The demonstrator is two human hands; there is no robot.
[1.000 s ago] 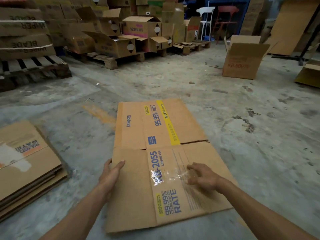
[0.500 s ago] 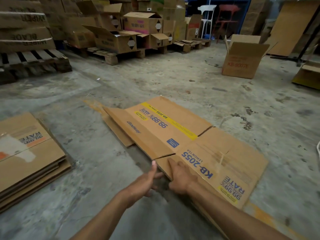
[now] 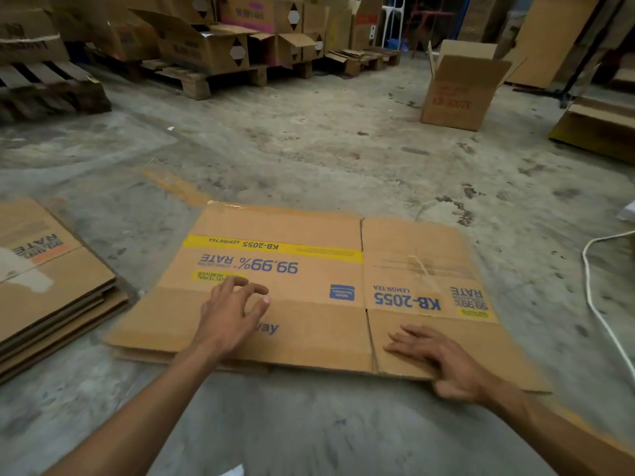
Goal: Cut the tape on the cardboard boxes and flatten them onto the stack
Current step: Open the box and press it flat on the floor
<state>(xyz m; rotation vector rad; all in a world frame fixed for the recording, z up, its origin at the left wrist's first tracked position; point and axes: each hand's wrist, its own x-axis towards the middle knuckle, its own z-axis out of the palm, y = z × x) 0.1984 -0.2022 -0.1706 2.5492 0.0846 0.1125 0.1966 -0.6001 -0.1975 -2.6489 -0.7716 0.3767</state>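
- Head view: a flattened cardboard box (image 3: 292,286) lies on the concrete floor (image 3: 309,149) directly in front of the person, its long axis running left to right across the picture.
- Left hand (image 3: 230,314) hovers over or lightly touches the box's left half, fingers loosely curled and holding nothing; contact cannot be told for certain.
- Right hand (image 3: 443,359) rests flat on the box's right near corner, fingers spread and straight, pressing the panel down.
- Stack of flattened boxes (image 3: 51,286) sits to the left, near the box's left edge but apart from it, a strip of bare floor between.
- Left hand is the nearer one to the stack, so the coming move looks like a leftward slide or lift along the box's long axis.
- Judged from this: the box appears fully flat and ready to shift; an open carton (image 3: 460,91) stands well apart at the far right, apparently not yet flattened.
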